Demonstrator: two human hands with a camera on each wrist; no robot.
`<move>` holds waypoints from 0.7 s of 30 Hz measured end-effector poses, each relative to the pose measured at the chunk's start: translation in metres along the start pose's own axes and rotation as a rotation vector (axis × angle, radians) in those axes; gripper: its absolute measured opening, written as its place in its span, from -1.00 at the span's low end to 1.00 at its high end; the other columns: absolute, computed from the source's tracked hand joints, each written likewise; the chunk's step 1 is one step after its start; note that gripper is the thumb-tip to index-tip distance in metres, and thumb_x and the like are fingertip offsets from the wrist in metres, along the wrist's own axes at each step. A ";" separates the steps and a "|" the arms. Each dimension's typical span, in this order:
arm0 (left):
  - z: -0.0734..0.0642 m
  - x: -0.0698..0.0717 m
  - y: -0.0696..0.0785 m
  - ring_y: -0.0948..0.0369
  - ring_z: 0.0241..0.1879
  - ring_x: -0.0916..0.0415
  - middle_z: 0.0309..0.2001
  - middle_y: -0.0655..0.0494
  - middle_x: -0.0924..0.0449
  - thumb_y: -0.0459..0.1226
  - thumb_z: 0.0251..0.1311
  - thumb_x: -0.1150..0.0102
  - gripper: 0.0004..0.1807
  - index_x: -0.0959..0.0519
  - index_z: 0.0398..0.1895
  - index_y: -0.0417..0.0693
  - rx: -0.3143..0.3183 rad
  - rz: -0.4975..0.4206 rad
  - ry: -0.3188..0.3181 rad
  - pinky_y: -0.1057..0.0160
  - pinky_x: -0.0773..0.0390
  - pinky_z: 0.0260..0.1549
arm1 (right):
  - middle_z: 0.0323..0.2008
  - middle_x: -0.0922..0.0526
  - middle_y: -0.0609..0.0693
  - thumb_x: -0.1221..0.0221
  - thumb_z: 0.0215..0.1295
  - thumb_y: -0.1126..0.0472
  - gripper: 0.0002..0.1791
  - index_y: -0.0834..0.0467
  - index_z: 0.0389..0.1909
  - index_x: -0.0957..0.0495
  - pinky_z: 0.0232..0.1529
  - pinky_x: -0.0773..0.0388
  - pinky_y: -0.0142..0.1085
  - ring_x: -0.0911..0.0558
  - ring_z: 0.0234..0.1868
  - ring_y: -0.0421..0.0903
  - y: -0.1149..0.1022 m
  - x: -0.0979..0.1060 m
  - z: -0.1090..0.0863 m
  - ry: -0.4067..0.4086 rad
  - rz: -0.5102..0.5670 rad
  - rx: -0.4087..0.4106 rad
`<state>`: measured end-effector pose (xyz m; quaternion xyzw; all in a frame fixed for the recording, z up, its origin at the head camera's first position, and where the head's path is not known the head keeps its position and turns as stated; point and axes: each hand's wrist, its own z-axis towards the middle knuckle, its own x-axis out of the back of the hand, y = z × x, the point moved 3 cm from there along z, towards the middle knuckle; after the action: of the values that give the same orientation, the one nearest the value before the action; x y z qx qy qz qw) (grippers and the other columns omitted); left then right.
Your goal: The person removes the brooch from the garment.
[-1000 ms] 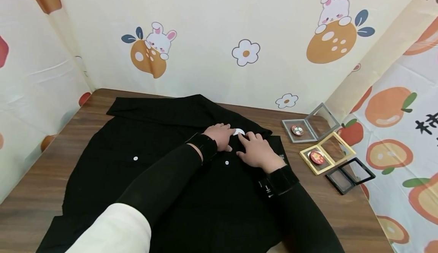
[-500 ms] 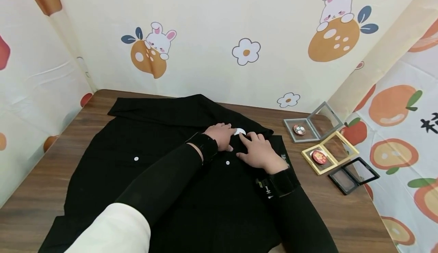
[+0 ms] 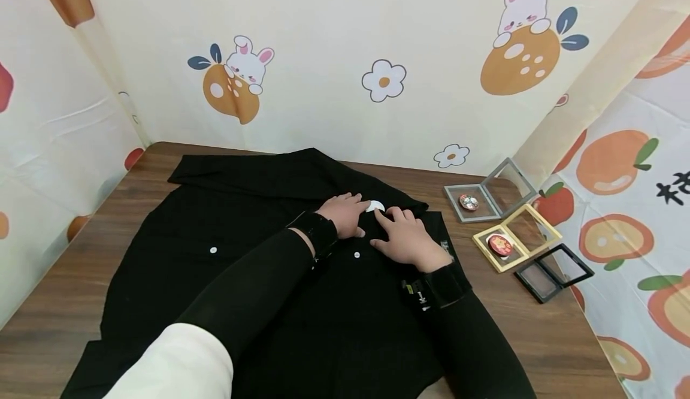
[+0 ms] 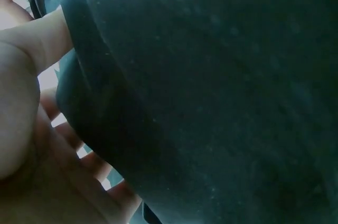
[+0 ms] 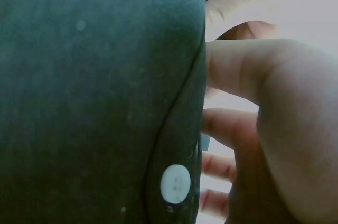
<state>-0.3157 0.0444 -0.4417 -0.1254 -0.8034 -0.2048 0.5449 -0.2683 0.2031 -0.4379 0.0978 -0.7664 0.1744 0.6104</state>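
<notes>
A black shirt (image 3: 345, 315) with small white buttons (image 3: 356, 255) lies spread out in the head view. On its upper right part sits a round white disc (image 3: 375, 205), partly covered by fingers. My left hand (image 3: 343, 213) rests on the cloth with fingers extended, fingertips at the disc's left side. From the lower right, my right hand (image 3: 404, 237) reaches in, its index fingertip at the disc's edge. Both wrist views show finger and thumb ends meeting dark cloth, which hides the tips. One shirt button (image 5: 175, 184) appears close up in the right wrist view.
To the right on the wooden table (image 3: 32, 333) stand three opened flat cases. The grey case (image 3: 451, 195) and yellow case (image 3: 481, 244) each hold a round patterned badge; the black case (image 3: 541, 280) shows none. Patterned curtains (image 3: 323, 21) border the table's back and sides.
</notes>
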 end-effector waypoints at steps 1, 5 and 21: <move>0.000 0.001 0.000 0.01 0.61 0.11 0.65 0.05 0.03 0.07 0.42 -0.23 -0.15 -0.10 0.67 0.17 -0.002 0.001 0.003 -0.06 -0.04 0.51 | 0.54 -0.14 0.23 -0.12 0.53 -0.19 -0.18 0.01 0.65 -0.08 0.41 -0.14 0.22 -0.15 0.49 0.28 0.000 0.000 0.000 -0.001 -0.004 -0.002; 0.005 0.004 -0.002 0.00 0.55 -0.08 0.60 0.05 -0.13 0.08 0.39 -0.27 -0.18 -0.20 0.63 0.16 -0.011 0.015 0.037 -0.08 -0.22 0.44 | 0.55 -0.12 0.21 -0.10 0.54 -0.20 -0.18 -0.01 0.66 -0.06 0.43 -0.12 0.19 -0.12 0.50 0.27 0.001 -0.002 0.000 -0.005 0.004 -0.007; 0.022 0.014 -0.004 -0.04 0.38 -0.34 0.38 -0.04 -0.45 -0.11 0.53 -0.13 -0.50 -0.46 0.45 -0.02 0.020 -0.237 0.180 -0.01 -0.37 0.31 | 0.55 -0.13 0.20 -0.09 0.55 -0.21 -0.19 -0.04 0.66 -0.05 0.36 -0.19 0.14 -0.15 0.47 0.25 0.005 -0.004 0.001 0.002 -0.003 0.001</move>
<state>-0.3408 0.0510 -0.4366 -0.0056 -0.7626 -0.2699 0.5879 -0.2699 0.2068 -0.4430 0.0993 -0.7655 0.1741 0.6115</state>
